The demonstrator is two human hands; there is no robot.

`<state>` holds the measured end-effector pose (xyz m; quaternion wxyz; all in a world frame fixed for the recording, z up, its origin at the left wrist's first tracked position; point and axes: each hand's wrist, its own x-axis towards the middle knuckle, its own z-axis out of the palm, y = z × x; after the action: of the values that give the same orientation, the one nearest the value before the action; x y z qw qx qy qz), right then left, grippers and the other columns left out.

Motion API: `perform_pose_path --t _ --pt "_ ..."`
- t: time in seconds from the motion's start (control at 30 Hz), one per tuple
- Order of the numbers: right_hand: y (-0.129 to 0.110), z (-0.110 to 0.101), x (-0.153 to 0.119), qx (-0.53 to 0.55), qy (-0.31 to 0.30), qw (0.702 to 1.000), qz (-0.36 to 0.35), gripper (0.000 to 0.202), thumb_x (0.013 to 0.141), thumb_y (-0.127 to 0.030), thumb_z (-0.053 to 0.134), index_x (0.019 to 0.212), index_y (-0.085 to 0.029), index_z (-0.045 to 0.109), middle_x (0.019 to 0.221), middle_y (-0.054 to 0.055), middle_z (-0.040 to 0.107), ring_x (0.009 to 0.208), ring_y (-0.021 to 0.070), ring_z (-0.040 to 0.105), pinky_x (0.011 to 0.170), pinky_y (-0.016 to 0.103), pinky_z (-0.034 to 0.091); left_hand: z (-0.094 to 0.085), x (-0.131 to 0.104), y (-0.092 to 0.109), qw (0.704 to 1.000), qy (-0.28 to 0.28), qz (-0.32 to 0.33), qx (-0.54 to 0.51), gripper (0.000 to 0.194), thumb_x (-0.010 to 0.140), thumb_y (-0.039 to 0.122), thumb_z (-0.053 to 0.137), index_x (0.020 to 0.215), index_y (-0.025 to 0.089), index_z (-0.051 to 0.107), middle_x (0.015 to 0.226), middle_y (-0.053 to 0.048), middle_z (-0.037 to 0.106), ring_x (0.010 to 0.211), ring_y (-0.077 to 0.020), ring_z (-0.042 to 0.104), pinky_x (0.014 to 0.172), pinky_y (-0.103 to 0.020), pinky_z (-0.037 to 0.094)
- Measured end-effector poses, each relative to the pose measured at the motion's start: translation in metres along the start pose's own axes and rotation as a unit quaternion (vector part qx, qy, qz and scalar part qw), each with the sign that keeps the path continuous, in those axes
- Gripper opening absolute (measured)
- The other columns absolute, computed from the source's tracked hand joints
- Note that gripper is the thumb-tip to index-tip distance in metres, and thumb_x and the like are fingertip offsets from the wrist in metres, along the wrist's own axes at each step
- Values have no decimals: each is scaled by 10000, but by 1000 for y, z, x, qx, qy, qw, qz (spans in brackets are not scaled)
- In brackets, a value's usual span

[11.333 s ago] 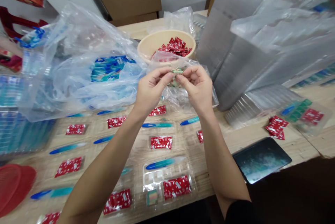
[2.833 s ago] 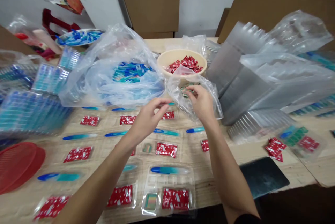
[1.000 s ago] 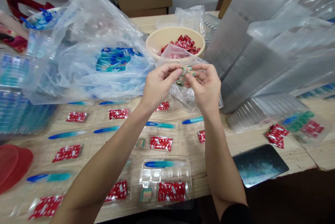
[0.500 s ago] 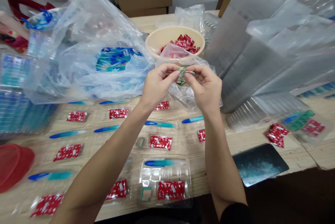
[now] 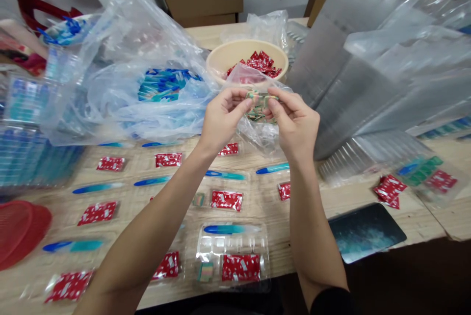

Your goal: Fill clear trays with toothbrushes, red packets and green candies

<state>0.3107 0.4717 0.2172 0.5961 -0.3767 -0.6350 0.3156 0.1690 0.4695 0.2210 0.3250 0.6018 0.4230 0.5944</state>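
Observation:
Both hands are raised over a clear plastic bag (image 5: 265, 133) holding small green and tan striped pieces. My left hand (image 5: 226, 111) pinches one small striped piece (image 5: 252, 95) between thumb and fingertips. Just beside it, my right hand (image 5: 294, 118) pinches another small striped piece (image 5: 272, 97), with a narrow gap between the two. Beneath them, clear trays lie in rows with blue-teal pens (image 5: 231, 229) and red patterned packets (image 5: 241, 268). Some trays also hold a small striped block (image 5: 205, 272).
Behind the hands is a cream bowl (image 5: 215, 60) of red packets. A large plastic bag of pens (image 5: 165, 84) is at left, near a red basket (image 5: 22, 231). Stacked clear trays (image 5: 353, 69) and a phone (image 5: 368, 231) are at right.
My right hand has moved slightly right, away from my left hand. The pieces between the fingertips, close together before, are now a little apart.

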Motion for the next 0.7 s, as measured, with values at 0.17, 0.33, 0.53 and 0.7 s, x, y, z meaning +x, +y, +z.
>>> perform_pose_path --t 0.17,0.33,0.53,0.7 --pt "4 6 -1 30 -9 999 30 237 854 -439 619 1012 -264 598 875 -2 620 857 132 644 760 276 562 2 -2 6 1000 -2 -6 -5 86 816 235 684 875 215 625 950 -18 718 875 -142 680 828 -295 565" --pt "6 10 -2 44 13 998 34 240 846 -482 616 928 -258 588 842 1 619 775 127 634 716 283 552 6 -4 8 1000 -20 11 -8 91 826 245 674 898 220 623 962 -12 714 906 -143 677 858 -302 554" --pt "8 3 0 -17 18 1000 19 289 894 -493 528 836 -238 652 815 14 653 816 161 642 775 334 543 6 0 0 1000 4 -7 -1 95 812 178 670 883 220 621 938 0 704 890 -133 669 848 -285 547" --pt "23 0 2 -115 -14 993 -30 184 893 -358 565 978 -244 681 1132 60 628 1075 208 590 974 376 471 2 3 -7 996 18 -76 -37 69 825 144 635 866 198 647 898 -5 697 843 -136 667 758 -267 561"
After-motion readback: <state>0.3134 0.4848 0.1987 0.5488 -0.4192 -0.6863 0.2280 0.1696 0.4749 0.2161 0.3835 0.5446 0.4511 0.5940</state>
